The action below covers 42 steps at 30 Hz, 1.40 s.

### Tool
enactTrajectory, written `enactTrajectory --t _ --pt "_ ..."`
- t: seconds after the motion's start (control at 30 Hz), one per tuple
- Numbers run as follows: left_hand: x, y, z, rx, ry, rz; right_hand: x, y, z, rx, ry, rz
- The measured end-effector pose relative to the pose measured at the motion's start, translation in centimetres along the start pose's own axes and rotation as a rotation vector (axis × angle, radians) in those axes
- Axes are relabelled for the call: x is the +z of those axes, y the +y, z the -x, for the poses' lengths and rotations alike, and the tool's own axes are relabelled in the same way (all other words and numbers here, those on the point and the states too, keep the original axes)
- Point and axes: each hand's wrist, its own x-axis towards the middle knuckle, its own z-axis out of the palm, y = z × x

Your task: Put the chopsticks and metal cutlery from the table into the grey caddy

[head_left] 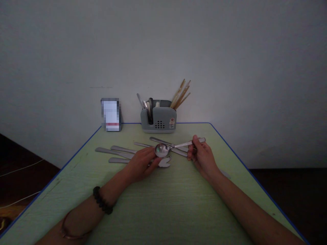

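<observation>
A shiny metal spoon (161,150) is held above the table between my two hands, bowl to the left and handle to the right. My left hand (141,163) pinches the rim of the bowl between thumb and fingers. Near the handle's end, my right hand (203,156) grips the spoon with its fingers curled. Below lie several metal table knives (119,161), their handles pointing left, partly covered by my left hand. More metal cutlery (160,140) lies crosswise behind the spoon. A pale end of something (225,174) shows beside my right wrist.
A grey cutlery holder (163,119) stands at the table's back edge, with metal cutlery on its left and wooden chopsticks (182,93) leaning right. A phone with a blurred screen (111,115) stands at the back left. The green table (163,211) has a blue edge and meets a wall behind.
</observation>
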Motion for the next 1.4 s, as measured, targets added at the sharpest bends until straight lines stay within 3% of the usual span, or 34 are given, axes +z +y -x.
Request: enactTrajectory --t 0.47,0.57,0.73,0.83,1.0,1.13,1.4 --pt "0.3 -0.2 0.0 0.034 0.019 -0.028 -0.1 0.0 -0.1 0.02 -0.042 0.008" --pt "0.4 -0.3 0.0 -0.053 0.072 -0.063 -0.1 -0.1 -0.1 0.045 -0.085 -0.006" --pt "0.6 -0.8 0.0 -0.324 0.188 -0.026 0.1 -0.3 0.3 0.112 -0.211 0.014" --pt "0.7 -1.4 -0.1 -0.364 0.192 -0.041 0.1 -0.1 0.5 0.107 -0.259 0.057" --pt "0.9 -1.6 -0.2 -0.33 0.167 -0.075 0.3 -0.5 0.5 -0.036 -0.236 0.152" --pt "0.9 -1.5 -0.4 -0.321 0.159 -0.102 1.7 -2.4 0.2 -0.181 -0.201 0.258" --pt "0.7 -1.9 -0.3 -0.328 0.088 -0.228 9.0 -9.7 -3.4 -0.664 -0.274 0.518"
